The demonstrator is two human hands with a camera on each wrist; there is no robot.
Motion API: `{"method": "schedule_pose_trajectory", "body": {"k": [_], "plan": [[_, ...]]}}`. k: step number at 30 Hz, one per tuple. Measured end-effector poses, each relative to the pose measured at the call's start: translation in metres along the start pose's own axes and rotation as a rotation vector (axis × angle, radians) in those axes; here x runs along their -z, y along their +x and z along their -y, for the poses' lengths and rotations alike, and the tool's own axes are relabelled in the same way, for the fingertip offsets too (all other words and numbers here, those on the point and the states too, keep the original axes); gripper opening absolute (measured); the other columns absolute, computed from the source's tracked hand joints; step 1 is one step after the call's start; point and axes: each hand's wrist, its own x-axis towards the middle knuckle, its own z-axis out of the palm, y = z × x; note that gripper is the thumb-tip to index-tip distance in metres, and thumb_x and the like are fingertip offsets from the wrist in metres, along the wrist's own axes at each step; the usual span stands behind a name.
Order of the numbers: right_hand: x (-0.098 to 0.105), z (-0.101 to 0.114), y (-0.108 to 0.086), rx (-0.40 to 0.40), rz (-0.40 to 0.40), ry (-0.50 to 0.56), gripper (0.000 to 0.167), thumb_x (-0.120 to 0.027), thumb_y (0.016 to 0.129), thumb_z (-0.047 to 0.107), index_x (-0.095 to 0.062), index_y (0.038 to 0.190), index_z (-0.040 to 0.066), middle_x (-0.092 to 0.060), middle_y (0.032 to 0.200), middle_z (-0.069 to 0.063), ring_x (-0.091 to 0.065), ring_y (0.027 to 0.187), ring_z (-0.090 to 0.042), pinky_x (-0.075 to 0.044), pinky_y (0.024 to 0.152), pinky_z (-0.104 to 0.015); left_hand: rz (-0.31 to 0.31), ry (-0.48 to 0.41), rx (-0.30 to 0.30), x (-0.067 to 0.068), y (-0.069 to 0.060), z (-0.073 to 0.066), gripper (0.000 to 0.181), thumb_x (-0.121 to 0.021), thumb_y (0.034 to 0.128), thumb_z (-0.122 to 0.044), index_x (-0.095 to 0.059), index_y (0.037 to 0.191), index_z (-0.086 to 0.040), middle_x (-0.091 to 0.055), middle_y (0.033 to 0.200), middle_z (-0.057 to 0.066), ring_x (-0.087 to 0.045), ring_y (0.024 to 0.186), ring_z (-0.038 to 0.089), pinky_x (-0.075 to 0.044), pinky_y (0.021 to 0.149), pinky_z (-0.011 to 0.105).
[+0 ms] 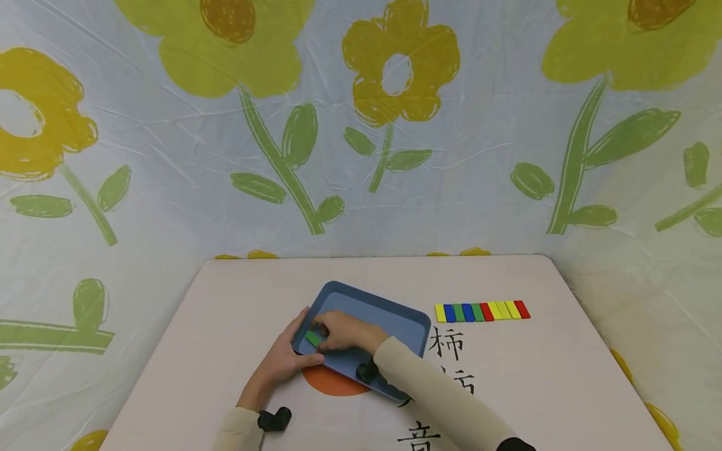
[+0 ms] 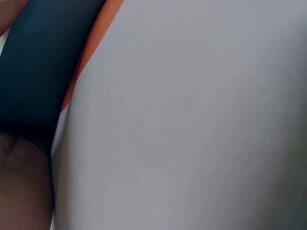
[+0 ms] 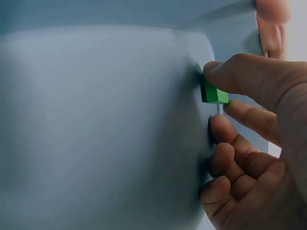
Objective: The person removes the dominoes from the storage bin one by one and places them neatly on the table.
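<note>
A blue rectangular tray (image 1: 389, 322) is tilted, one corner raised over the table. My left hand (image 1: 282, 356) grips its left end, with the thumb along the near rim and the fingers at the outer side. Inside the tray, close to that end, my right hand (image 1: 344, 331) pinches a small green block (image 3: 214, 93) between thumb and index finger. The other fingers of this hand curl beside the tray's end wall in the right wrist view. In the left wrist view only the tray's dark blue outside (image 2: 38, 62) and part of the left hand (image 2: 24, 182) show.
A row of yellow, blue, green and red blocks (image 1: 482, 311) lies at the right on the pale table (image 1: 225, 300). Black printed characters (image 1: 447, 343) run down below it. An orange printed shape (image 1: 338, 382) is partly under the tray. Flowered cloth (image 1: 451, 188) hangs behind.
</note>
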Motion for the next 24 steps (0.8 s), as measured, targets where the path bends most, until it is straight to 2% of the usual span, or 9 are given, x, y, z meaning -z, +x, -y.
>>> {"method": "schedule_pose_trajectory", "body": {"k": [10,14,18,24], "plan": [[0.005,-0.008,-0.008,-0.010,-0.032,0.063,0.047,-0.080,0.089,0.021,-0.067,0.132,0.008,-0.069,0.110,0.000,-0.059,0.094,-0.006,-0.052,0.084,-0.021,-0.013,0.004,-0.013,0.000,0.002,0.004,0.112,-0.090,0.0780,-0.030,-0.022,0.166,-0.022,-0.025,0.171,0.010,-0.024,0.156,0.038,-0.024,0.122,0.065],[0.011,-0.014,-0.015,-0.016,-0.059,0.068,0.048,-0.080,0.088,0.022,-0.067,0.132,0.008,-0.069,0.114,-0.003,-0.061,0.100,-0.009,-0.053,0.089,-0.024,-0.010,0.003,0.009,-0.001,0.002,0.005,0.113,-0.090,0.0781,-0.029,-0.020,0.166,-0.024,-0.024,0.171,0.011,-0.025,0.156,0.040,-0.024,0.122,0.066],[0.019,-0.020,-0.024,-0.035,-0.081,0.071,0.047,-0.079,0.088,0.022,-0.067,0.132,0.010,-0.069,0.116,-0.003,-0.062,0.101,-0.011,-0.054,0.089,-0.026,-0.005,0.002,0.031,-0.001,0.003,0.004,0.113,-0.090,0.0782,-0.031,-0.019,0.166,-0.027,-0.022,0.171,0.010,-0.026,0.155,0.040,-0.025,0.121,0.065],[0.035,-0.028,-0.041,-0.031,-0.110,0.107,0.048,-0.076,0.092,0.023,-0.065,0.136,0.008,-0.067,0.119,-0.007,-0.064,0.099,-0.015,-0.055,0.081,-0.025,-0.009,0.004,0.031,-0.002,0.004,0.006,0.115,-0.091,0.0769,-0.031,-0.019,0.166,-0.028,-0.022,0.171,0.010,-0.025,0.156,0.040,-0.024,0.122,0.066]]}}
